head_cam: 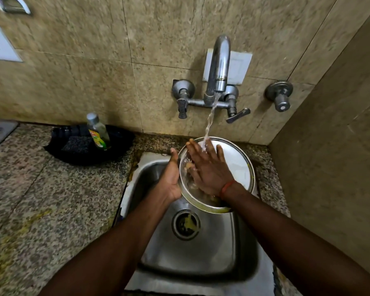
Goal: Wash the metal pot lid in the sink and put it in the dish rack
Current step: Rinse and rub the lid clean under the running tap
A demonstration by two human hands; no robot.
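**A:** Where is the lid sitting right now?

**B:** The metal pot lid (237, 163) is being held tilted over the twelve o'clock end of the sink (201, 259), directly under the tap (219, 60). The water stream (209, 120) is landing near the lid's eleven o'clock, across the fingers of the right hand (207, 169).

**A:** And what are the hands doing?

**B:** The left hand (169, 178) is gripping the rim at nine o'clock. Its thumb is hooked over the edge and the other fingers are hidden behind the metal. The right hand is lying flat on the face with its fingers straight and spread, holding nothing and only pressing.

**A:** So what is making this rinse go well or badly?

**B:** Yellowish residue is clinging around the lid's six o'clock rim, and the water is striking well away from it. I'd be turning the lid within the left grip so that edge comes under the stream, with the fingertips working along the rim rather than the middle.

**A:** Any risk?

**B:** Wet steel is probably slippery, so the left thumb should be bearing down firmly while the right hand is rubbing.

**A:** And if fingers alone aren't lifting it?

**B:** The scrubber (76, 144) and the soap bottle (97, 133) are waiting at ten o'clock from the sink. I can't see the dish rack anywhere — that part is not yet in reach.
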